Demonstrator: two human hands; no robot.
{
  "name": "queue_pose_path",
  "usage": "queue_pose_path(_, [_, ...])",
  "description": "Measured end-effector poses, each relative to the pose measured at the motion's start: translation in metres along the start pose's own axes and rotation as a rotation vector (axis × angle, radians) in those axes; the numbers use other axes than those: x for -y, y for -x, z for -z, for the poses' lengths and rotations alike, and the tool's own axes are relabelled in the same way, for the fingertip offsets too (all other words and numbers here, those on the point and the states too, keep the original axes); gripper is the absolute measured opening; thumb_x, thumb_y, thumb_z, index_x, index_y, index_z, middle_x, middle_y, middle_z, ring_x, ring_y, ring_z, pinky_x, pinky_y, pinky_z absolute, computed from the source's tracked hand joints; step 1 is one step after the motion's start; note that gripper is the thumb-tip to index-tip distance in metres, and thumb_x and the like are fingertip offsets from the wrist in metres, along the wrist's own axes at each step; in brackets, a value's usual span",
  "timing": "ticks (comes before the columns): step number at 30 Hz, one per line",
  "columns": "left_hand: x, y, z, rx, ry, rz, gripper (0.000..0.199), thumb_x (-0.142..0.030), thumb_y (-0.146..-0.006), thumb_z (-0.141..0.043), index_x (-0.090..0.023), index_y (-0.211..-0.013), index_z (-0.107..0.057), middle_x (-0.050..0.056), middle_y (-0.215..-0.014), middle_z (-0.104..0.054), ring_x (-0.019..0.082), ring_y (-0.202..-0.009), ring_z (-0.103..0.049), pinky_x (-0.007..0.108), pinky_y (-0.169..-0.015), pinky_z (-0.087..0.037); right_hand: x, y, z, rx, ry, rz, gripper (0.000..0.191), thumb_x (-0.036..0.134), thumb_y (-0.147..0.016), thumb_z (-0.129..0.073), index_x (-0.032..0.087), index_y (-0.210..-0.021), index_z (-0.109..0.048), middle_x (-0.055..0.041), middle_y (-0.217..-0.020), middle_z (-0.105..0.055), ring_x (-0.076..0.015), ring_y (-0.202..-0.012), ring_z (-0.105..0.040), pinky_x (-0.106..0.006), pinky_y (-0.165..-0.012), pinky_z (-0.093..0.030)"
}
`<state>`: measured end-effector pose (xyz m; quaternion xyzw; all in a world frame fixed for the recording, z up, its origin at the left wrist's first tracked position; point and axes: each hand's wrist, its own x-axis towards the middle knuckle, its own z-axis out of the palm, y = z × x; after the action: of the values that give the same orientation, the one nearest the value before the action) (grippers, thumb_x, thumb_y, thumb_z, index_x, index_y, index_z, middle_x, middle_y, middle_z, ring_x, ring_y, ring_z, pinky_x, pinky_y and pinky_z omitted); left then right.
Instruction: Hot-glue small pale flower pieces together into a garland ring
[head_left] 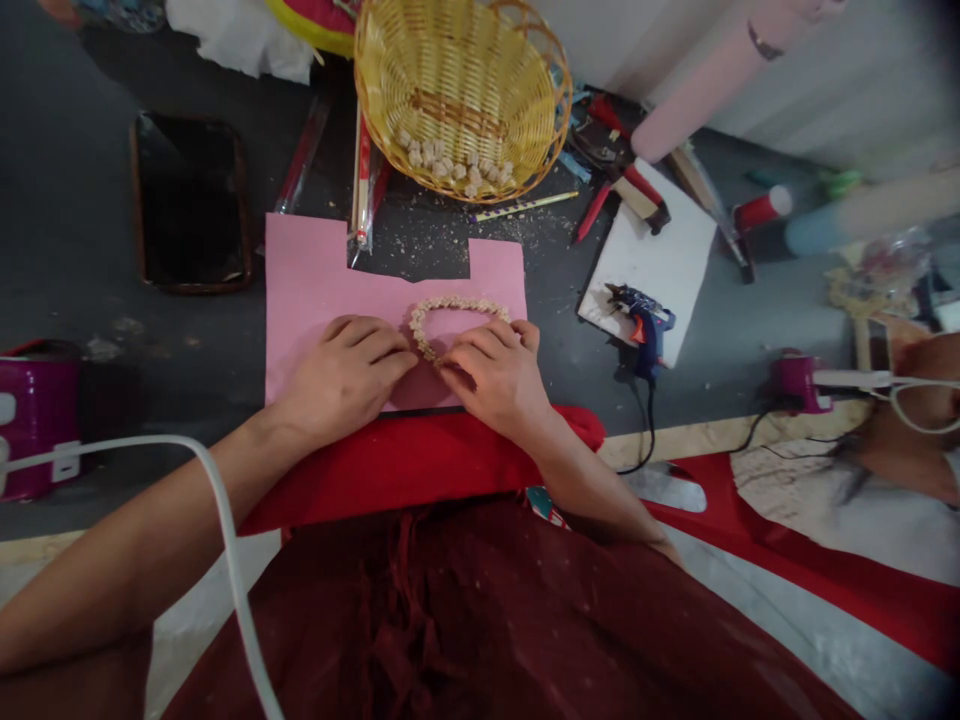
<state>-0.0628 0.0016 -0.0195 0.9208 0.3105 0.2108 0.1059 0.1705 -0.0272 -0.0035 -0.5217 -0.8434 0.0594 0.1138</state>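
A loop of small, knobbly beige pieces [450,303] lies on a pink sheet [307,280] with a notched far edge. Over the loop's near right side is my right hand [499,375], its fingers bent and closed on the strand. My left hand [341,375] rests palm down on the sheet, left of the loop. Its fingers are curled together, with the tips just short of the strand; whatever may be under them is hidden.
Beyond the sheet, a yellow wicker basket [457,90] holds several beige pieces. At left lies a phone [191,205]. A glue gun [645,325] sits on a white board [667,250] at right, its cord trailing down. Another person [900,470] is at far right.
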Motion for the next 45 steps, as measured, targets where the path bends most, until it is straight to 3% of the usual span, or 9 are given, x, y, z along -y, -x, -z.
queue_pose_path(22, [-0.0005, -0.0001, -0.0001, 0.016, -0.012, 0.012, 0.029, -0.012, -0.09, -0.052, -0.021, -0.109, -0.071, 0.009, -0.109, -0.071, 0.03, -0.108, -0.062, 0.049, -0.093, -0.051, 0.0035, 0.0006, -0.0024, -0.018, 0.002, 0.011, 0.023, 0.035, -0.1, -0.05, 0.024, -0.088, -0.066, -0.0015, -0.099, -0.073, -0.0211, -0.099, -0.055, -0.045, -0.098, -0.025])
queue_pose_path(28, [-0.0002, 0.0004, -0.0006, 0.0, -0.018, -0.009, 0.028, -0.011, -0.09, -0.052, -0.016, -0.109, -0.072, 0.011, -0.108, -0.071, 0.031, -0.107, -0.061, 0.05, -0.092, -0.051, 0.0021, 0.0007, -0.0028, -0.036, 0.026, 0.024, 0.021, 0.036, -0.099, -0.052, 0.023, -0.089, -0.066, -0.0014, -0.101, -0.073, -0.0207, -0.099, -0.055, -0.044, -0.098, -0.025])
queue_pose_path(45, [0.0001, 0.0003, -0.0004, 0.005, -0.026, -0.013, 0.027, -0.012, -0.09, -0.053, -0.017, -0.109, -0.071, 0.01, -0.109, -0.072, 0.03, -0.107, -0.062, 0.049, -0.092, -0.051, 0.0003, 0.0016, -0.005, -0.077, 0.032, 0.028, 0.018, 0.037, -0.096, -0.058, 0.023, -0.089, -0.066, -0.0007, -0.1, -0.073, -0.0203, -0.099, -0.056, -0.043, -0.097, -0.026])
